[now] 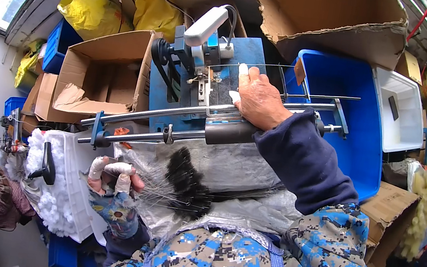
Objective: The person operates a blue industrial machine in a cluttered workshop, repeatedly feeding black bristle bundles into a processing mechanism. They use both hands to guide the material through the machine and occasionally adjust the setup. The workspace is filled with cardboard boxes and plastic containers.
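Note:
My right hand (262, 101) reaches over a blue bench machine (248, 50), its wrist above a dark grey cylinder (230, 132) on steel rails (155, 116). White tape wraps its forefinger and thumb tip. Its fingers are bent down, and what they grip is hidden. A thin wire (268, 65) runs behind the knuckles. Low on the left, my left hand (116, 175) has taped, curled fingers beside a fan of thin wires (155, 175). Whether the fingers pinch a wire end is unclear. The wires lead to black bristles (184, 184) on a grey plastic sheet (242, 165) over my lap.
A blue bin (365, 151) and a white tray (401, 114) stand right of the machine. Cardboard boxes (107, 70) flank it. At left, a white container (85, 197) sits by fluffy white pieces (57, 198). Other people (7, 202) work at both sides.

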Tool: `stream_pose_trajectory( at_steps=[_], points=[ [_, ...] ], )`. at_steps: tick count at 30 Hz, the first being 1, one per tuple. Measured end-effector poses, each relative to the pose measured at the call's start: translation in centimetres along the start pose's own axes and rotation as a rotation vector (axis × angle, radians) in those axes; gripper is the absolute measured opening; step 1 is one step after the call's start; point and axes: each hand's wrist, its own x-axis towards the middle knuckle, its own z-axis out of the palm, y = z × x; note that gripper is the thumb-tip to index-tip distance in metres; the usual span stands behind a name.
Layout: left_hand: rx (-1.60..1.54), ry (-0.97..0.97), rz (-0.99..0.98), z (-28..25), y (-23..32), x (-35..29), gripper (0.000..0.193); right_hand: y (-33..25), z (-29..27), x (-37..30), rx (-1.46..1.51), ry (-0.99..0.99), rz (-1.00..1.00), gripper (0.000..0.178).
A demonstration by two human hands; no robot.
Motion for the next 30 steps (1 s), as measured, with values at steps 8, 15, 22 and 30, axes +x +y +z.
stream_pose_trajectory(
  at_steps=[8, 15, 22, 30],
  points=[
    [-0.075, -0.118, -0.067, 0.5, -0.9, 0.2, 0.042, 3.7, -3.8, 0.7, -0.261, 0.215, 0.007, 0.034],
    [-0.079, -0.194, -0.015, 1.5, -0.8, -0.1, 0.039, 3.4, -4.7, 0.6, -0.402, -0.081, -0.021, 0.013],
    [-0.114, -0.060, -0.075, -0.4, -1.3, -0.3, 0.029, -0.1, -8.4, -10.2, 0.015, -0.035, -0.275, 0.011],
    [0.179, -0.526, 0.153, 5.2, 0.0, -0.4, 0.027, -9.1, -3.8, -9.3, 1.363, -0.363, -0.351, 0.038]
  ],
)
